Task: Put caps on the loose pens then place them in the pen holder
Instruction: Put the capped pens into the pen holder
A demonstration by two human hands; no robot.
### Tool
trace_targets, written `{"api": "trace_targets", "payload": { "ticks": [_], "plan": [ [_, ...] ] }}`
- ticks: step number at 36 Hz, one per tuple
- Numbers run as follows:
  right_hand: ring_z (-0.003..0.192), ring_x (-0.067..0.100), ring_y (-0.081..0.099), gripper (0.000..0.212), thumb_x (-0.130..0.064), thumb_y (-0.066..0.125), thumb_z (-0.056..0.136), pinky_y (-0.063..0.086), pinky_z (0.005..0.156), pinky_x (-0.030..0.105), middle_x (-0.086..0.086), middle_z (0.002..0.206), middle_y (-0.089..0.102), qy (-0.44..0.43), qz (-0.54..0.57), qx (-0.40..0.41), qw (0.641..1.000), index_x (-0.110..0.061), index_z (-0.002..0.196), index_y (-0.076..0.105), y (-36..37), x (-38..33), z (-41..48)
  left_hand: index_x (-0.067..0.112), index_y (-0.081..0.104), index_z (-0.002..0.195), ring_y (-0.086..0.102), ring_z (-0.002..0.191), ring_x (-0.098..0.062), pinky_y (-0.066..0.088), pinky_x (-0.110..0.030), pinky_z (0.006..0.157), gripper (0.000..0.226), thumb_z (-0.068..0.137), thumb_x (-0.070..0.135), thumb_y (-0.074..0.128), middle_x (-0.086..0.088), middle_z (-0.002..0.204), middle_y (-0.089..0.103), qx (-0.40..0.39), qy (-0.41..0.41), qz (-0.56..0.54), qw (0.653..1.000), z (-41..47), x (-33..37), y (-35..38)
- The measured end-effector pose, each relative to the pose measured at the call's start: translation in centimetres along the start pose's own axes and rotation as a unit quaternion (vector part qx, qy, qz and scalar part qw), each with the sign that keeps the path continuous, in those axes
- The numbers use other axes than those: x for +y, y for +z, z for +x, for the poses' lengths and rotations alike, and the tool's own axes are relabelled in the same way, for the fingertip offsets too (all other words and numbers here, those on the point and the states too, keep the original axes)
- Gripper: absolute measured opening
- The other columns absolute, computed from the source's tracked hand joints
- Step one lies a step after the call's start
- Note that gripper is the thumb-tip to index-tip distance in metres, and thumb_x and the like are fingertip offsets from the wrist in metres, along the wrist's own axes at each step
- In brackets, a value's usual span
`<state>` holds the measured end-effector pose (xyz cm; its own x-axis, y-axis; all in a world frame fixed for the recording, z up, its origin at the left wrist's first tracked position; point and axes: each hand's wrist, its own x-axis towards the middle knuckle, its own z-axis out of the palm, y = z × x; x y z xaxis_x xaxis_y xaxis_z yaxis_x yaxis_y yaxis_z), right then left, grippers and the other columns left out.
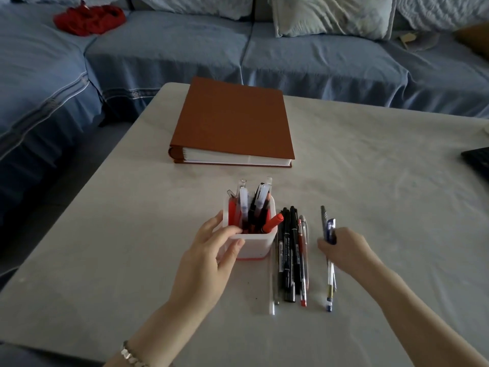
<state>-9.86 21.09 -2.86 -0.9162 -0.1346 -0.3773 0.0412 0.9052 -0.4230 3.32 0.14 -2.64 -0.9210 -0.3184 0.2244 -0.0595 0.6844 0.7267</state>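
Note:
A white square pen holder (pixel 254 246) stands on the table, with several red, black and clear pens upright in it. My left hand (pixel 209 256) grips its near left wall, one finger hooked over the rim. Right of the holder lie several loose pens (pixel 289 256), black markers and a red one, side by side. Further right my right hand (pixel 344 249) holds two blue pens (pixel 330 229) near their upper ends; their lower ends (pixel 330 292) point toward me on the table.
A thick brown binder (pixel 232 120) lies on the white table (pixel 383 186) behind the holder. A dark device (pixel 479 160) sits at the right edge. A blue sofa (pixel 317 59) with pillows and a red cloth (pixel 90 19) runs behind and to the left.

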Motion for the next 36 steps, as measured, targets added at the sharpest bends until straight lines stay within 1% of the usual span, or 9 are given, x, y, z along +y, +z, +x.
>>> {"api": "trace_targets", "payload": {
  "ticks": [4, 10, 13, 17, 21, 25, 27, 31, 36],
  "plan": [
    [0.032, 0.005, 0.046, 0.039, -0.023, 0.053, 0.090, 0.034, 0.037, 0.011, -0.007, 0.032, 0.052, -0.113, 0.157, 0.115, 0.974, -0.013, 0.052, 0.049, -3.5, -2.0, -1.6, 0.037, 0.059, 0.100, 0.057, 0.083, 0.000, 0.044, -0.009, 0.067, 0.021, 0.085, 0.047, 0.048, 0.019, 0.124, 0.043, -0.012, 0.003, -0.012, 1.000, -0.1, 0.2, -0.2],
    [0.049, 0.007, 0.058, 0.008, -0.010, 0.059, 0.083, 0.049, 0.049, 0.015, -0.008, 0.066, 0.068, -0.323, 0.409, 0.177, 0.835, -0.015, 0.077, 0.061, -7.2, -7.9, -6.7, 0.036, 0.053, 0.098, 0.063, 0.077, -0.008, 0.053, -0.022, 0.065, 0.026, 0.081, 0.051, 0.039, 0.009, 0.125, 0.051, 0.013, 0.021, 0.016, 1.000, 0.0, 0.1, 0.1],
    [0.050, 0.003, 0.060, 0.010, -0.011, 0.065, 0.079, 0.046, 0.052, 0.010, -0.014, 0.058, 0.066, -0.321, 0.374, 0.138, 0.859, -0.020, 0.074, 0.064, -5.3, -9.4, -6.5, 0.034, 0.052, 0.094, 0.052, 0.096, -0.010, 0.050, -0.018, 0.069, 0.021, 0.081, 0.047, 0.043, 0.013, 0.119, 0.046, 0.022, 0.031, 0.025, 0.999, 0.0, 0.0, 0.2],
    [0.065, 0.004, 0.063, 0.004, -0.023, 0.067, 0.078, 0.049, 0.061, 0.013, -0.011, 0.065, 0.067, -0.286, 0.257, 0.119, 0.915, -0.022, 0.074, 0.066, -1.7, -10.0, -5.3, 0.030, 0.050, 0.085, 0.047, 0.090, 0.003, 0.042, -0.001, 0.070, 0.013, 0.081, 0.024, 0.061, 0.006, 0.117, 0.051, 0.005, 0.034, 0.023, 0.999, 0.3, -0.1, 0.2],
    [0.069, 0.003, 0.061, 0.005, -0.026, 0.065, 0.080, 0.045, 0.058, 0.008, -0.013, 0.070, 0.065, -0.278, 0.272, 0.159, 0.907, -0.024, 0.082, 0.061, -1.3, -10.1, -4.9, 0.028, 0.053, 0.080, 0.047, 0.091, 0.009, 0.035, 0.002, 0.075, 0.026, 0.080, 0.006, 0.066, 0.007, 0.109, 0.053, 0.000, 0.032, 0.007, 0.999, 0.4, -0.1, -0.2],
    [0.075, 0.006, 0.058, 0.048, -0.009, 0.068, 0.077, 0.046, 0.066, 0.012, -0.013, 0.082, 0.061, -0.303, 0.285, 0.209, 0.885, -0.036, 0.107, 0.041, -1.0, -9.5, -4.6, 0.025, 0.060, 0.091, 0.039, 0.104, 0.020, 0.029, 0.007, 0.081, 0.016, 0.084, 0.011, 0.058, 0.010, 0.118, 0.048, 0.019, 0.072, -0.002, 0.997, 0.3, 1.3, -1.3],
    [0.079, 0.004, 0.056, 0.038, -0.010, 0.065, 0.079, 0.045, 0.073, 0.012, -0.013, 0.084, 0.061, -0.332, 0.275, 0.243, 0.869, -0.030, 0.107, 0.050, -1.1, -9.3, -5.0, 0.028, 0.057, 0.093, 0.038, 0.109, 0.015, 0.028, 0.007, 0.084, 0.016, 0.083, 0.016, 0.053, 0.008, 0.121, 0.049, 0.020, 0.093, -0.006, 0.995, 0.6, 2.4, -1.7],
    [0.111, 0.004, 0.039, 0.035, -0.023, 0.044, 0.089, 0.039, 0.093, 0.021, -0.009, 0.119, 0.050, -0.382, 0.179, 0.301, 0.855, -0.011, 0.120, 0.055, -1.6, -8.4, -5.3, 0.030, 0.055, 0.092, 0.046, 0.107, 0.010, 0.032, 0.006, 0.079, 0.014, 0.083, 0.020, 0.052, 0.011, 0.117, 0.050, 0.029, 0.108, -0.018, 0.994, 1.7, 4.8, -1.8],
    [0.138, 0.000, 0.017, 0.070, -0.068, 0.033, 0.081, 0.029, 0.112, 0.040, -0.020, 0.147, 0.016, -0.355, 0.214, 0.180, 0.892, -0.032, 0.138, 0.016, -4.0, -4.8, -5.2, 0.023, 0.065, 0.097, 0.048, 0.106, 0.011, 0.034, 0.004, 0.084, 0.015, 0.087, 0.019, 0.055, 0.012, 0.122, 0.050, -0.023, 0.117, -0.059, 0.991, 3.0, 7.0, -0.1]
  ]
}}
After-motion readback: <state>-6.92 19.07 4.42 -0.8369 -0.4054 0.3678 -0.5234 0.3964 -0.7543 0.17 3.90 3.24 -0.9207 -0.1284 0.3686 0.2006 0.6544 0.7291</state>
